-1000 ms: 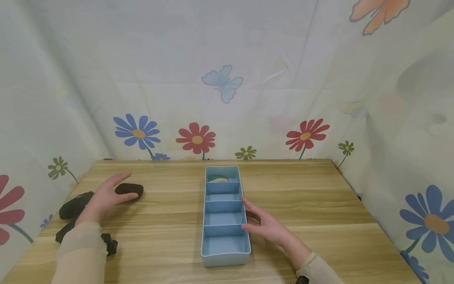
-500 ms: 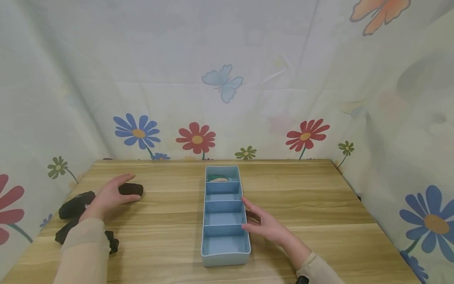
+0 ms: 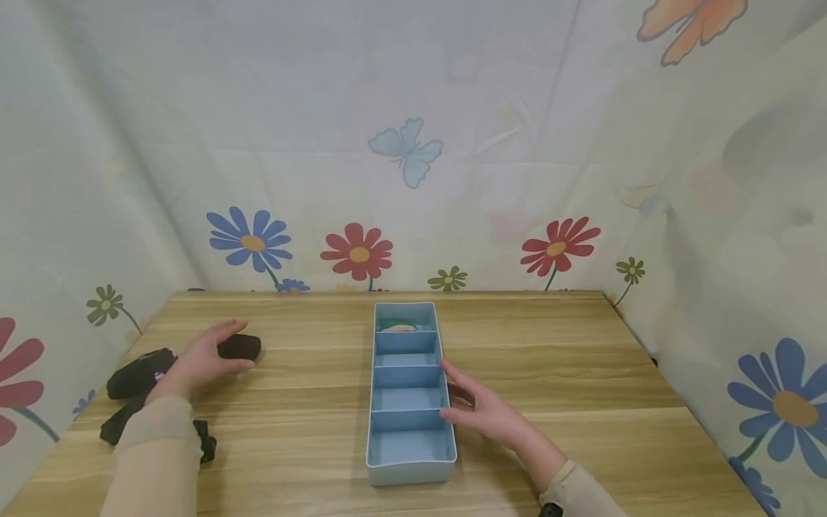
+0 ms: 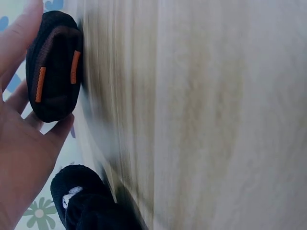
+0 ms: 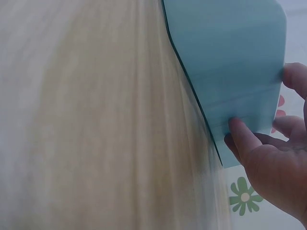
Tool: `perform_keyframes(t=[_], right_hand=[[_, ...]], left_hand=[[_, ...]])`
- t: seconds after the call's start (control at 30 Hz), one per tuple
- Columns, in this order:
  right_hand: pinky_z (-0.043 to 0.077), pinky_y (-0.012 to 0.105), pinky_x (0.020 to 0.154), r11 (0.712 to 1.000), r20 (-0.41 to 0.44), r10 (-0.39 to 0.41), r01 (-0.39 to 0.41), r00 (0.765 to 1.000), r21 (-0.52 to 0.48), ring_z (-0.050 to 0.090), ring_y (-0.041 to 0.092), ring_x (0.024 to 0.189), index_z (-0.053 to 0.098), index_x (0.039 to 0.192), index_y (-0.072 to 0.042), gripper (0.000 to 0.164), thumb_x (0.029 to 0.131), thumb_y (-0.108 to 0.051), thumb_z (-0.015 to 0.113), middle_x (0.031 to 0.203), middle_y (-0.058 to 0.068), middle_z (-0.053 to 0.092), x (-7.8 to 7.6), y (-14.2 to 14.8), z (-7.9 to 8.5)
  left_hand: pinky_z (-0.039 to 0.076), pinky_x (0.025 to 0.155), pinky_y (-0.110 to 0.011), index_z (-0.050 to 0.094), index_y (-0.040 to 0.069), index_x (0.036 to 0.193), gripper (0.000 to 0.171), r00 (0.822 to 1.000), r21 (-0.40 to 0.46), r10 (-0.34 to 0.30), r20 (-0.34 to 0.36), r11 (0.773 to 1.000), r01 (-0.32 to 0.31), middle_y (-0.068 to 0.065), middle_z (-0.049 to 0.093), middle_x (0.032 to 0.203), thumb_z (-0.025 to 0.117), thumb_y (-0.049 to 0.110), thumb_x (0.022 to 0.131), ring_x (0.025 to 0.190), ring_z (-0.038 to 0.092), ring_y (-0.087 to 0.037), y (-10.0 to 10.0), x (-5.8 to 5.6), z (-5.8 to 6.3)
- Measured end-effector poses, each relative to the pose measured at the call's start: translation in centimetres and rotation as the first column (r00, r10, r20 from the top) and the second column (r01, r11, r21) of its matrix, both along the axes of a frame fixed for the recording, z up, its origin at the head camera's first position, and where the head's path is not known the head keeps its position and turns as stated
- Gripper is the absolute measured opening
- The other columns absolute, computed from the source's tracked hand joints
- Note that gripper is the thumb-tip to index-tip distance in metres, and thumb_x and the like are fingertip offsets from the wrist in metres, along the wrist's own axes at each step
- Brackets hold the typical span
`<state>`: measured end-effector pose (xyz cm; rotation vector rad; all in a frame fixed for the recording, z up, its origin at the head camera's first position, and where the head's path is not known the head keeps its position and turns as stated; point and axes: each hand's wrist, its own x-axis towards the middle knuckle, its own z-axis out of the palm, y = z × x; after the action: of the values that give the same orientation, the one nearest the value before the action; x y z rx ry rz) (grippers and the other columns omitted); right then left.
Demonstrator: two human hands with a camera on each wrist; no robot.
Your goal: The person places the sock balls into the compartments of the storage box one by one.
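My left hand [image 3: 200, 362] is at the far left of the table, thumb and fingers around a rolled black sock bundle [image 3: 240, 347]. Two orange stripes show on that bundle [image 4: 58, 67] in the left wrist view, with a fingertip right at its lower end. My right hand [image 3: 487, 414] rests against the right side of a long light-blue divided box [image 3: 411, 474]. Its index finger and thumb tips sit at the rim, and other fingertips touch the outer wall [image 5: 225, 76] in the right wrist view. The box's farthest compartment holds a green and beige item [image 3: 399, 327].
More black fabric bundles lie by my left forearm: one [image 3: 132, 377] with a white mark, one [image 3: 119, 424] partly behind the sleeve, and a black bit [image 3: 207, 441] right of it. The wooden table [image 3: 549, 345] ends at a flower-printed curtain [image 3: 452, 208].
My left hand has shifted slightly right and drawn its thumb and fingers in around the black sock bundle. The right hand and the box have stayed put.
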<state>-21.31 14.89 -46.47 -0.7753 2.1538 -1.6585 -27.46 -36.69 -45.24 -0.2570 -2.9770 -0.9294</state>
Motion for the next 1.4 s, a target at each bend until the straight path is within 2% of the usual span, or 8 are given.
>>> perform_keyframes(t=[0.23, 0.57, 0.77, 1.07, 1.23, 1.4], right_hand=[[0.031, 0.050, 0.112, 1.000, 0.004, 0.000, 0.000, 1.000, 0.000, 0.030, 0.046, 0.140, 0.017, 0.157, -0.002, 0.080, 0.095, -0.010, 0.067, 0.161, 0.022, 0.016, 0.00, -0.04, -0.09], [0.031, 0.049, 0.111, 1.000, 0.009, -0.001, 0.001, 1.000, 0.005, 0.031, 0.046, 0.140, 0.018, 0.158, -0.004, 0.080, 0.095, -0.011, 0.067, 0.161, 0.021, 0.017, 0.10, -0.01, 0.04], [0.032, 0.049, 0.111, 1.000, 0.010, -0.002, 0.002, 1.000, 0.012, 0.031, 0.045, 0.141, 0.017, 0.158, -0.004, 0.080, 0.096, -0.012, 0.067, 0.162, 0.021, 0.016, 0.11, -0.01, 0.06], [0.031, 0.049, 0.111, 1.000, -0.002, 0.002, -0.002, 1.000, -0.011, 0.031, 0.045, 0.140, 0.017, 0.157, -0.002, 0.081, 0.095, -0.012, 0.068, 0.162, 0.022, 0.015, 0.06, 0.04, -0.11], [0.031, 0.049, 0.112, 1.000, -0.002, -0.001, 0.001, 1.000, -0.015, 0.031, 0.045, 0.140, 0.017, 0.157, -0.002, 0.081, 0.095, -0.011, 0.068, 0.161, 0.023, 0.016, 0.01, 0.00, -0.27], [0.031, 0.049, 0.112, 1.000, -0.005, -0.001, 0.001, 1.000, -0.009, 0.031, 0.045, 0.140, 0.017, 0.157, -0.002, 0.081, 0.095, -0.012, 0.068, 0.161, 0.022, 0.016, 0.04, 0.03, -0.25]], left_hand=[[0.021, 0.105, -0.072, 0.037, -0.012, 0.145, 0.082, 1.000, 0.015, -0.020, 0.003, 1.000, 0.020, -0.039, 0.026, 0.149, 0.081, 0.022, 0.083, 0.134, 0.022, -0.060, -0.19, 0.30, -0.12], [0.026, 0.105, -0.069, 0.043, -0.013, 0.141, 0.066, 0.998, 0.005, -0.053, -0.043, 0.999, 0.053, -0.039, 0.038, 0.142, 0.074, 0.007, 0.087, 0.130, 0.031, -0.058, -0.58, -0.13, -0.73], [0.027, 0.104, -0.069, 0.045, -0.012, 0.140, 0.062, 0.998, 0.005, -0.046, -0.046, 0.999, 0.047, -0.039, 0.041, 0.140, 0.073, 0.006, 0.088, 0.128, 0.034, -0.058, -0.50, 0.08, -0.71], [0.027, 0.103, -0.070, 0.045, -0.009, 0.141, 0.062, 1.000, 0.013, -0.003, -0.015, 1.000, 0.003, -0.038, 0.041, 0.140, 0.073, 0.010, 0.089, 0.127, 0.034, -0.058, -0.25, 0.57, -0.43], [0.026, 0.103, -0.070, 0.045, -0.007, 0.142, 0.062, 1.000, 0.015, 0.024, 0.004, 1.000, -0.024, -0.037, 0.040, 0.142, 0.073, 0.013, 0.090, 0.129, 0.032, -0.058, -0.19, 0.53, -0.52], [0.027, 0.104, -0.068, 0.047, -0.007, 0.141, 0.063, 1.000, 0.010, 0.024, -0.013, 1.000, -0.024, -0.036, 0.043, 0.141, 0.074, 0.015, 0.089, 0.129, 0.034, -0.057, -0.14, 0.41, -0.68]])
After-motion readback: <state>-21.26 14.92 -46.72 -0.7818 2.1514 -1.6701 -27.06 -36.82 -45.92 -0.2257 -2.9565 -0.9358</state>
